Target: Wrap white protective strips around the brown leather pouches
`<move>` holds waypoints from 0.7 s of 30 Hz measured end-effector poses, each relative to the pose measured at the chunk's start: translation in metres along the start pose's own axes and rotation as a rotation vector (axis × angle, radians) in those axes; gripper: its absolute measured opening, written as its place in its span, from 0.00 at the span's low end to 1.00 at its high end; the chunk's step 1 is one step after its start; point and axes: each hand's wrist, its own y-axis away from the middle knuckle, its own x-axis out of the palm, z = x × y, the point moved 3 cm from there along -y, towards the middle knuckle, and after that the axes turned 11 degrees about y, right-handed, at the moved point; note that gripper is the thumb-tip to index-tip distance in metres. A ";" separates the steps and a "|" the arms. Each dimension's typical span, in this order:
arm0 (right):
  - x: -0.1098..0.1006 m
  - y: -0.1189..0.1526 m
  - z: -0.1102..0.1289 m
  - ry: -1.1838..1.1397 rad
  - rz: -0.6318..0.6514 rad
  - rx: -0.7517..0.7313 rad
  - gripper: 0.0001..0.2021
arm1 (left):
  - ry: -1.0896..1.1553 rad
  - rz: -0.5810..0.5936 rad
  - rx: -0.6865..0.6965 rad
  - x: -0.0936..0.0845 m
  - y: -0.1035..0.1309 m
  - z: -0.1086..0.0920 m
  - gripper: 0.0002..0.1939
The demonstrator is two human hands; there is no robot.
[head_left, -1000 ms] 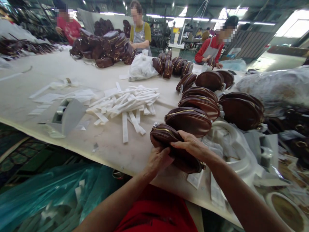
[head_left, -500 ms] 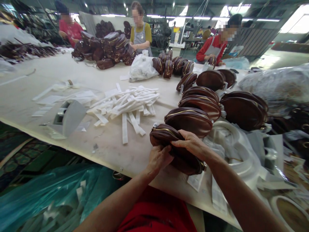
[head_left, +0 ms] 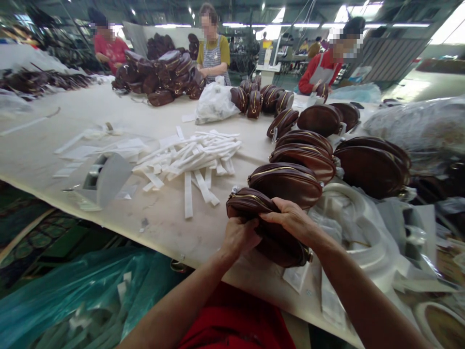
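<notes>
A dark brown leather bag (head_left: 279, 247) with a gold zipper is tilted at the table's front edge, between my hands. My left hand (head_left: 241, 236) is closed on its near side, thumb pressed to the leather. On the bag's upper right side, my right hand (head_left: 292, 218) grips near the zipper, fingers bent over the edge. Some fingertips are hidden by the leather. Just behind it stands another brown zippered bag (head_left: 286, 182), with more such bags (head_left: 308, 152) in a row beyond.
White strips (head_left: 192, 155) lie heaped on the pale table (head_left: 163, 232), left of the bags. A tape dispenser (head_left: 103, 179) sits farther left. Clear plastic wrap (head_left: 348, 232) is at right; a teal plastic bag (head_left: 90, 286) hangs below the edge. Several co-workers (head_left: 214, 53) stand across the table.
The view has shifted slightly. Both hands keep their hold on the bag, with hardly any movement.
</notes>
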 end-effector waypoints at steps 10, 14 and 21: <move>0.003 0.006 0.007 0.067 -0.019 0.017 0.10 | -0.373 0.044 0.006 -0.005 0.012 -0.014 0.19; 0.003 0.009 0.009 0.106 -0.039 0.050 0.10 | -0.433 -0.015 0.019 -0.004 0.012 -0.007 0.18; 0.003 0.010 0.010 0.150 -0.067 0.064 0.11 | -0.153 -0.043 0.069 -0.007 0.010 0.007 0.17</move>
